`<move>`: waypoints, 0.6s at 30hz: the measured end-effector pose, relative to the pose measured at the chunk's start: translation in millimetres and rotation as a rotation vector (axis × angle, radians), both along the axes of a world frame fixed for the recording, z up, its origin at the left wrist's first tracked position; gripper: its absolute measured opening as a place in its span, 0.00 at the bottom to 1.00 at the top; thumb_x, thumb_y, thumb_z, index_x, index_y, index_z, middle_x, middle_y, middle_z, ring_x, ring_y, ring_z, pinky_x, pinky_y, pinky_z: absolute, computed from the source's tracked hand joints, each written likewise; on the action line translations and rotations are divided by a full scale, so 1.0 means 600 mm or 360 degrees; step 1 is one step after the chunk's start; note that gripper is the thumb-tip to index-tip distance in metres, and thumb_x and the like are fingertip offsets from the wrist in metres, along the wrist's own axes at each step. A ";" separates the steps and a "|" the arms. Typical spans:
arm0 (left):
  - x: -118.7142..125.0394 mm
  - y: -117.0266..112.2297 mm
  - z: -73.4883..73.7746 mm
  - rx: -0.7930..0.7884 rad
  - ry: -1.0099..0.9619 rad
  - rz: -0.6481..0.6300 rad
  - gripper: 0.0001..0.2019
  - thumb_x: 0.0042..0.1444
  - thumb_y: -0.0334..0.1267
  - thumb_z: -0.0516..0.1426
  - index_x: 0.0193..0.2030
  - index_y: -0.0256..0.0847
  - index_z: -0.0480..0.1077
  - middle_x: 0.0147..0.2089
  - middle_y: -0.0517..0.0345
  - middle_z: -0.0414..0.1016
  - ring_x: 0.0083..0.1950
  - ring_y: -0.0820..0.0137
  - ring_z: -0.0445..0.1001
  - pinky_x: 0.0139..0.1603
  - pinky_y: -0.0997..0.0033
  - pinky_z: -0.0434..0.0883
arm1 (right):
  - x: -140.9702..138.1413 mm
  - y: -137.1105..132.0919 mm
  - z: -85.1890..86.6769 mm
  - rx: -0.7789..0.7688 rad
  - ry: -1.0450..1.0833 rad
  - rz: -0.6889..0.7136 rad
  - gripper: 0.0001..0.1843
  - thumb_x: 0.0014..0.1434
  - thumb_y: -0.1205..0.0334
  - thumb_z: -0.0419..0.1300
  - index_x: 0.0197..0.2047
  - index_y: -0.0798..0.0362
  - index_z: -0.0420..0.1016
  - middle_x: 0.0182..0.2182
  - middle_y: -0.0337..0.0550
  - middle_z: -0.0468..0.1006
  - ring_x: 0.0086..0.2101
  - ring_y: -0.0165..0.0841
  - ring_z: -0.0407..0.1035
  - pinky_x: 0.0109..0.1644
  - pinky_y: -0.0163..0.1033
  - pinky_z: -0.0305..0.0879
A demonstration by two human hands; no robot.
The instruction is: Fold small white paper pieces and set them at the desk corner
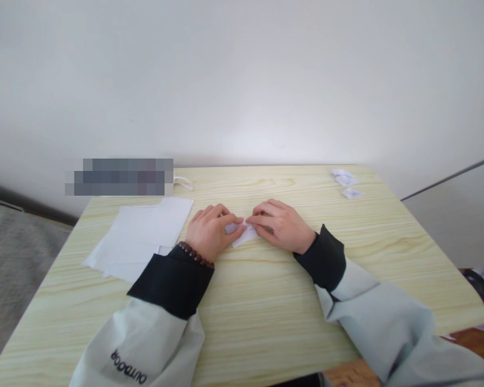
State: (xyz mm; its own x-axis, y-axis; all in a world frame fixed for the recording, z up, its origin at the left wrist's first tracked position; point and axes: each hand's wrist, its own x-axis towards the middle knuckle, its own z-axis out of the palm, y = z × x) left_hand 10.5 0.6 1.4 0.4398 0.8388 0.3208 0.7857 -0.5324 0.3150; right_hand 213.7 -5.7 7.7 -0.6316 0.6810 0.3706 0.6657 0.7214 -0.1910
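A pale wood-grain bench (258,306) stands against the wall (274,80). Overlapping white paper sheets (145,228) lie on its left, beside the left hand (210,232). That hand and the right hand (283,226) each pinch, thumb against fingers, a small folded white paper (245,237) at mid-bench. Three smaller folded paper pieces (351,193) lie near the far right corner.

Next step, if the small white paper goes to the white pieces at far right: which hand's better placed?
Probably the right hand: it touches the small white paper and sits nearer the white pieces. The left hand touches the paper too, but is farther from them.
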 end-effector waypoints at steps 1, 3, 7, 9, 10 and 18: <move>0.000 0.000 0.000 -0.0013 -0.0001 0.0004 0.09 0.53 0.46 0.58 0.36 0.47 0.77 0.34 0.57 0.73 0.36 0.67 0.70 0.39 0.66 0.65 | 0.001 0.000 0.000 0.0000 -0.0008 0.0004 0.11 0.60 0.63 0.54 0.41 0.52 0.77 0.37 0.45 0.75 0.38 0.34 0.65 0.44 0.42 0.64; -0.001 0.001 -0.001 -0.0029 -0.0005 0.0004 0.09 0.54 0.46 0.58 0.36 0.46 0.77 0.34 0.57 0.73 0.36 0.67 0.70 0.39 0.66 0.65 | 0.004 -0.001 0.000 0.0002 -0.0009 0.0011 0.11 0.60 0.64 0.54 0.40 0.53 0.77 0.37 0.45 0.75 0.37 0.34 0.66 0.44 0.42 0.64; -0.002 0.003 -0.002 -0.0045 -0.0017 -0.0020 0.10 0.54 0.46 0.58 0.36 0.46 0.78 0.34 0.57 0.73 0.36 0.68 0.70 0.39 0.67 0.65 | 0.013 0.000 -0.001 0.0027 0.0032 0.0045 0.11 0.59 0.65 0.53 0.38 0.53 0.78 0.35 0.45 0.76 0.36 0.34 0.67 0.43 0.40 0.65; -0.003 0.004 -0.002 -0.0058 -0.0018 -0.0021 0.10 0.54 0.46 0.58 0.36 0.46 0.78 0.34 0.57 0.73 0.36 0.68 0.70 0.39 0.67 0.65 | 0.017 0.000 0.000 0.0039 0.0062 0.0081 0.11 0.59 0.66 0.53 0.36 0.54 0.78 0.34 0.45 0.76 0.36 0.33 0.67 0.42 0.40 0.65; -0.003 0.004 -0.002 -0.0064 -0.0020 -0.0019 0.10 0.54 0.46 0.58 0.36 0.46 0.78 0.34 0.57 0.73 0.36 0.68 0.70 0.39 0.67 0.65 | 0.019 0.000 0.000 0.0040 0.0075 0.0097 0.11 0.58 0.67 0.53 0.36 0.53 0.78 0.34 0.44 0.77 0.36 0.33 0.67 0.42 0.40 0.66; -0.004 0.004 -0.007 0.0003 0.0003 -0.0034 0.13 0.54 0.47 0.58 0.45 0.48 0.75 0.39 0.57 0.72 0.38 0.67 0.71 0.40 0.65 0.65 | 0.023 -0.002 -0.002 -0.0050 0.0257 0.0072 0.08 0.55 0.69 0.54 0.30 0.53 0.74 0.32 0.42 0.77 0.34 0.32 0.68 0.42 0.39 0.65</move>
State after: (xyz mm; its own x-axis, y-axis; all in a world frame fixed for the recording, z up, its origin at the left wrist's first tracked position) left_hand 8.2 3.3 -2.7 0.4580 0.8287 0.3217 0.7748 -0.5495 0.3125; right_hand 227.6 -6.7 6.5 -0.5957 0.6662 0.4487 0.5916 0.7418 -0.3159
